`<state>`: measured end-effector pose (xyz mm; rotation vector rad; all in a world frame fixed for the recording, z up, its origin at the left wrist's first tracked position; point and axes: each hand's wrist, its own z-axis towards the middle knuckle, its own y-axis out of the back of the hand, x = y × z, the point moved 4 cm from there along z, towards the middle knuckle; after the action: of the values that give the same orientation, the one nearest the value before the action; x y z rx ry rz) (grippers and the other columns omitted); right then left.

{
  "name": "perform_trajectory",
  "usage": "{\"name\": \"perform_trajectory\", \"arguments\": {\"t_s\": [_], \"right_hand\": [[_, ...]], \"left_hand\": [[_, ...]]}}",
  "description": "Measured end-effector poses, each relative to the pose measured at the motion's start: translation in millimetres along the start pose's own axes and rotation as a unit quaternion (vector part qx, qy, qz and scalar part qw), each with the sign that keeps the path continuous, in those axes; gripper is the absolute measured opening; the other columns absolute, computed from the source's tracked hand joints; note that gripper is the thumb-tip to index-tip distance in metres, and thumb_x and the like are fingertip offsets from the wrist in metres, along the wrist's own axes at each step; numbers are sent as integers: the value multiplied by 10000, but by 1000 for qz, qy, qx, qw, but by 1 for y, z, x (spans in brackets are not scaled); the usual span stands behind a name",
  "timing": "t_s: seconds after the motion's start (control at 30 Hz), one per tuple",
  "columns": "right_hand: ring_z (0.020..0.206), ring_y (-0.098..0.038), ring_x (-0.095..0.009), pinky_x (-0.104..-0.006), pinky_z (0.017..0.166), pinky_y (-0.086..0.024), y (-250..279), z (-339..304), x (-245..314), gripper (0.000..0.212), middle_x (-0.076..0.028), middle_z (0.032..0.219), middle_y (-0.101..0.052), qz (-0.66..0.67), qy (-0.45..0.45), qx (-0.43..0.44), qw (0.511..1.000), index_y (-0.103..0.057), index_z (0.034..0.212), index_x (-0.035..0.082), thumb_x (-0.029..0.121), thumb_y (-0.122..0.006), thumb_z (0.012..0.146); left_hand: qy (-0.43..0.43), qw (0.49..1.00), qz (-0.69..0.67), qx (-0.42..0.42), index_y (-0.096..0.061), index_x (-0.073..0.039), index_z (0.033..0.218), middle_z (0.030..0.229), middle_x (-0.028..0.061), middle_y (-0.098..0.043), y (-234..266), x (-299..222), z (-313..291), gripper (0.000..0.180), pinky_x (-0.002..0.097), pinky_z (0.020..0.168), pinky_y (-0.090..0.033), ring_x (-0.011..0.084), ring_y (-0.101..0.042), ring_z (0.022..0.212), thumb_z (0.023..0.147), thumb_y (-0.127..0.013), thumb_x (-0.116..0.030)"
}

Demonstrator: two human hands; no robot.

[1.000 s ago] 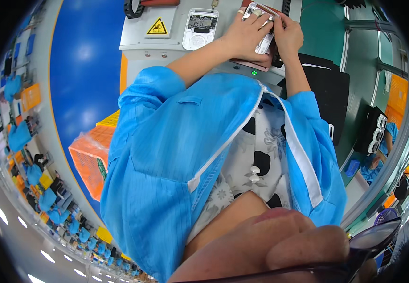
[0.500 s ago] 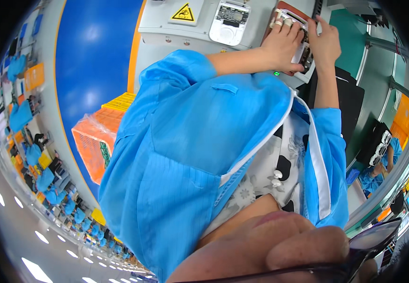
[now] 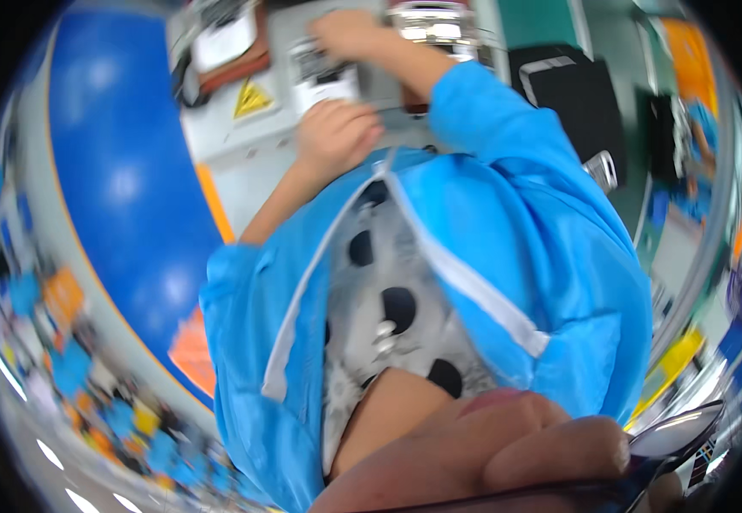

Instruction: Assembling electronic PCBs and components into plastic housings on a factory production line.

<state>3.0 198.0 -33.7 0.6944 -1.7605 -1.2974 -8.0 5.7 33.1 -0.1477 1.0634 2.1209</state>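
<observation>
- Closest to my remote view, a blue jacket point(image 3: 525, 179) is filling the middle, its sleeves sitting back from the wrists, probably keeping cloth clear of the parts.
- The left hand point(image 3: 335, 135) is curling its fingers at the near end of a white casing point(image 3: 330, 87); blur is keeping me from telling whether its grip is holding anything.
- That casing is lying on the grey worktop point(image 3: 210, 120), between the two hands, apparently open side up so that its inner parts are facing me.
- The right hand point(image 3: 345, 34) is hovering near the casing's far end, its forearm crossing from the right; I am unable to tell whether its grip is open or closed.
- Past that forearm, a silvery unit point(image 3: 431, 32) is sitting to the right; leftward, another white unit point(image 3: 224, 43) is resting on a reddish-brown base point(image 3: 238, 72), perhaps for support.
- Far right, a co-worker's arm point(image 3: 701, 141) is showing.
</observation>
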Motion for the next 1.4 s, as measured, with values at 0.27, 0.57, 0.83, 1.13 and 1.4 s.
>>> {"name": "perform_trajectory", "arguments": {"t_s": [0.27, 0.57, 0.83, 1.13, 1.4], "right_hand": [[889, -716, -356, -488, 796, -556, 126, -248, -98, 358, -129, 919, -745, 230, -276, -185, 915, -718, 1175, 135, 389, -677, 926], [899, -699, -351, -412, 799, -548, 71, -501, -263, 179, -172, 894, -729, 49, -489, -323, 809, -728, 923, 58, 231, -704, 885], [941, -704, -331, -451, 827, -545, -19, -702, -247, 494, -168, 959, -740, -69, -661, -452, 594, -737, 1036, 17, 493, -658, 932], [1017, -683, -415, -495, 851, -541, -53, -681, -193, 584, -272, 1084, -701, 394, -650, -384, 524, -688, 1063, -34, 493, -757, 820], [1086, -649, -290, -394, 933, -524, -85, -682, -176, 660, -214, 1151, -653, 504, -522, -611, 316, -530, 1248, -78, 309, -812, 794]], "left_hand": [[-110, 989, -94, 24, -761, -93, 962, 1003, 65, -733, -28, -35, 44, 189, 373, 692, -534, 271, -686, 837, 777, -782, -120], [-176, 945, -226, 160, -720, -75, 1026, 1010, 78, -696, -161, -124, 114, 314, 392, 723, -552, 299, -677, 876, 712, -737, -69], [83, 972, -43, 215, -484, 71, 1221, 1128, 251, -601, -331, -147, 181, 476, 570, 936, -455, 460, -567, 1091, 851, -597, -206], [181, 913, 84, 357, -601, -25, 1348, 1258, 278, -660, -382, -93, 189, 623, 526, 1001, -475, 473, -622, 1163, 872, -560, -425], [102, 951, 23, 290, -590, 59, 1328, 1245, 311, -617, -387, -94, 206, 652, 500, 1015, -462, 457, -596, 1152, 899, -664, -428]]}}
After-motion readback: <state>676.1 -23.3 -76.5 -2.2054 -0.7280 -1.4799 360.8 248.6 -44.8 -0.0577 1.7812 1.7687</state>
